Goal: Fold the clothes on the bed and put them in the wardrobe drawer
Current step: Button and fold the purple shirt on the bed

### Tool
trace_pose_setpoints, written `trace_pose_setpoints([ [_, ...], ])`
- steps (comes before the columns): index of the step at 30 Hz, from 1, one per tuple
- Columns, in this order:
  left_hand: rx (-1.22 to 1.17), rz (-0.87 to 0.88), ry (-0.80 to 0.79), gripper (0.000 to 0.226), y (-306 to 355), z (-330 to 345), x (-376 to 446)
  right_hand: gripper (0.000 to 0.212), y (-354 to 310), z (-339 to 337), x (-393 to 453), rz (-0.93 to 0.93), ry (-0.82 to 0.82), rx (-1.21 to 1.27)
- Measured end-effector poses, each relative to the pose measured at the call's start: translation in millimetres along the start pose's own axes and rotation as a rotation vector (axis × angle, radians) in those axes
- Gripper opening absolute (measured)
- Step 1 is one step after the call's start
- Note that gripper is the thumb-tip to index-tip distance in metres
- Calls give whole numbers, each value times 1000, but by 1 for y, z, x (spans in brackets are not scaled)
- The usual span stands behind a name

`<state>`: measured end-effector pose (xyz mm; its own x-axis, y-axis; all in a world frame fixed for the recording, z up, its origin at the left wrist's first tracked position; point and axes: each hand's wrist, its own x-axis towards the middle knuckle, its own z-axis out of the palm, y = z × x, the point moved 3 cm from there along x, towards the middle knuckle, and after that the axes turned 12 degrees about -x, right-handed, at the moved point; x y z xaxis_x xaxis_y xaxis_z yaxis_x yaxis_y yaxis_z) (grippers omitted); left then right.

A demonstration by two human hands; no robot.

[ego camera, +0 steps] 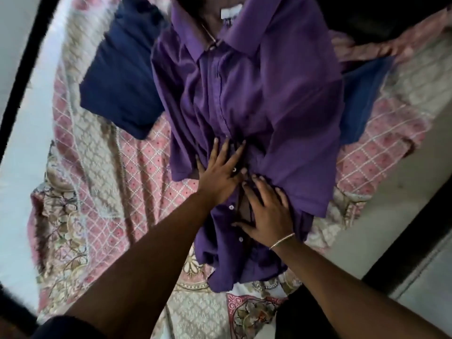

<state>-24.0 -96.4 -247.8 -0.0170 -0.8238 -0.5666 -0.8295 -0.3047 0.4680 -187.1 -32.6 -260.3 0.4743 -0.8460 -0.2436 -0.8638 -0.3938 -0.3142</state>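
Hands first: the right hand [267, 216] and left hand [220, 172] lie flat, fingers spread, on the purple shirt's [256, 94] button placket, apparently smoothing it for folding on the patterned bedspread [127, 182]; beyond, navy garments [119, 77] wait underneath.

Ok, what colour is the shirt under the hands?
Purple, a button-front shirt; clearest in the head view.

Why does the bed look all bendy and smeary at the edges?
Head view: the wide lens bends the bedspread at the edges; the upper corners are motion-smeared; the purple shirt and both hands, left and right, stay fairly sharp.
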Motion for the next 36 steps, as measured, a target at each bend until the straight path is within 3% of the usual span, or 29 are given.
trace_pose_setpoints([
  [10, -70, -40, -95, 66, -15, 18, 20, 100, 5, 30, 11, 41, 155, -4],
  [21, -48, 25, -50, 68, -20, 28, 29, 101, 5, 44, 15, 57, 292, -57],
  [33, -101, 381, 256, 62, -32, 36, 30, 97, -6, 43, 7, 47, 447, -119],
  [36, -297, 460, 271, 65, -33, 32, 30, 101, -9, 40, 2, 40, 460, -97],
])
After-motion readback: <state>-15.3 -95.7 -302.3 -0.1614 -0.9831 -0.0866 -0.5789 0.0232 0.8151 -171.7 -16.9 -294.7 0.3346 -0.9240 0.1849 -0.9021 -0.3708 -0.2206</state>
